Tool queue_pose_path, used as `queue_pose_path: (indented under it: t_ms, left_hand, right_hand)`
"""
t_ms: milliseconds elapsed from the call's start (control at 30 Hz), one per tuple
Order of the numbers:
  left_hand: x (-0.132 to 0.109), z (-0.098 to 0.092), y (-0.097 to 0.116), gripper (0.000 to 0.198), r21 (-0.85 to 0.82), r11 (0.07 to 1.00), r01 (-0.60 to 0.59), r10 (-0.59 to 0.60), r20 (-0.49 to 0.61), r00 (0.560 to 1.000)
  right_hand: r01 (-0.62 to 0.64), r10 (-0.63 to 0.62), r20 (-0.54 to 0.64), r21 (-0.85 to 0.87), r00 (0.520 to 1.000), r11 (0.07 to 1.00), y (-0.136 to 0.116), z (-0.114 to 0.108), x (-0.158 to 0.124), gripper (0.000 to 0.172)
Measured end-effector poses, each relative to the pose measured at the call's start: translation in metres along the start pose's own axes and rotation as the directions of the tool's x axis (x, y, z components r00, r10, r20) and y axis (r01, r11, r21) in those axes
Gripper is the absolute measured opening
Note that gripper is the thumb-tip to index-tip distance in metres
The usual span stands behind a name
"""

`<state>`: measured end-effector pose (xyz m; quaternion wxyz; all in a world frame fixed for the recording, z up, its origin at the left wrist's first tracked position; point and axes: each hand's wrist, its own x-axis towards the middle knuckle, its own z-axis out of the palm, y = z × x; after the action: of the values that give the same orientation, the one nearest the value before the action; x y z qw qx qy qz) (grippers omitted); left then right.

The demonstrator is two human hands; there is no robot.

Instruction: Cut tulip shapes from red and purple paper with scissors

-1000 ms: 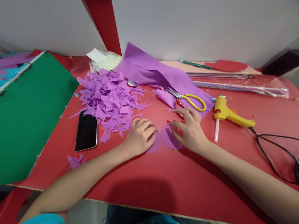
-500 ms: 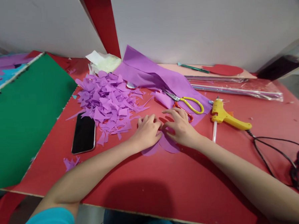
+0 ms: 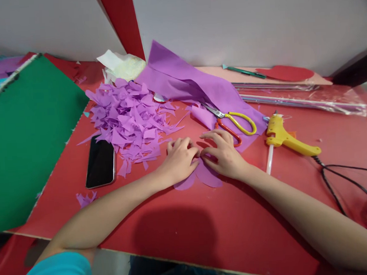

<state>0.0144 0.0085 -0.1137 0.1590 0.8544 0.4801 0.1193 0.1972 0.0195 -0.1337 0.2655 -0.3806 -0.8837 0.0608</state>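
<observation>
A purple paper piece with rounded lobes [image 3: 208, 177] lies on the red table under both hands. My left hand [image 3: 181, 160] rests on its left side, fingers curled and pressed together on the paper. From the right, my right hand [image 3: 223, 154] touches the same piece, its thumb and fingers bent close to the left fingertips. Both hands grip the paper near its middle, where the fingers hide part of it. Just beyond my right hand are scissors [image 3: 239, 123] with one yellow and one red handle, lying on a large purple sheet [image 3: 180, 80].
Purple scraps [image 3: 130, 115] are heaped at the left, beside a black phone [image 3: 100, 163]. A green board [image 3: 32, 141] covers the far left. A yellow glue gun [image 3: 290, 139] with a black cord lies right; plastic-wrapped strips [image 3: 304, 102] lie behind it.
The view has shifted slightly, so the items at the back and right appear a little displaced. Both hands stay on the purple piece with almost the same hold.
</observation>
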Motion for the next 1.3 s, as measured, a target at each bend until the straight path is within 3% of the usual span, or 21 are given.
queue_pose_path:
  t_ms: [200, 400, 633, 700, 767, 800, 900, 1000, 1133, 1300]
  left_hand:
    - [0.003, -0.001, -0.004, 0.009, -0.040, 0.999, -0.010, 0.010, -0.005, 1.000]
    - [0.011, -0.022, -0.014, 0.018, -0.162, 0.986, 0.038, -0.054, -0.090, 0.994]
    - [0.013, -0.042, -0.019, 0.018, -0.079, 0.985, 0.154, -0.156, -0.018, 0.988]
    - [0.013, -0.045, -0.020, 0.018, -0.060, 0.984, 0.169, -0.169, 0.002, 0.986]
    - [0.012, -0.048, -0.021, 0.019, -0.043, 0.984, 0.175, -0.174, 0.013, 0.985]
    - [0.012, -0.050, -0.022, 0.019, -0.035, 0.984, 0.175, -0.174, 0.011, 0.985]
    - [0.012, -0.053, -0.023, 0.021, -0.016, 0.984, 0.178, -0.178, 0.008, 0.984]
    - [0.011, -0.055, -0.023, 0.021, 0.005, 0.982, 0.191, -0.191, 0.029, 0.981]
    - [0.010, -0.057, -0.020, 0.022, 0.042, 0.982, 0.184, -0.186, 0.063, 0.981]
    - [0.005, -0.059, -0.021, 0.019, 0.065, 0.993, 0.093, -0.102, 0.149, 0.984]
  right_hand:
    - [0.004, -0.004, -0.009, 0.040, 1.000, 0.999, 0.003, 0.003, -0.003, 0.009]
    - [-0.047, 0.057, -0.082, 0.120, 0.995, 0.992, 0.005, 0.001, -0.002, 0.012]
    - [-0.026, 0.050, -0.135, 0.175, 0.990, 0.984, 0.005, 0.000, -0.002, 0.018]
    - [0.020, 0.000, -0.128, 0.157, 0.992, 0.987, 0.005, -0.003, -0.003, 0.015]
    - [0.141, -0.138, -0.035, 0.119, 0.990, 0.983, 0.004, -0.008, -0.003, 0.009]
    - [0.227, -0.232, 0.039, 0.101, 0.972, 0.969, 0.003, -0.010, -0.003, 0.014]
    - [0.455, -0.461, 0.227, 0.082, 0.858, 0.887, 0.001, -0.015, -0.004, 0.036]
    - [0.504, -0.507, 0.259, 0.084, 0.822, 0.860, -0.001, -0.016, -0.004, 0.036]
    - [0.454, -0.476, 0.209, 0.147, 0.854, 0.879, 0.002, -0.014, -0.006, 0.030]
    - [0.326, -0.327, -0.038, 0.245, 0.944, 0.913, 0.009, -0.011, -0.007, 0.009]
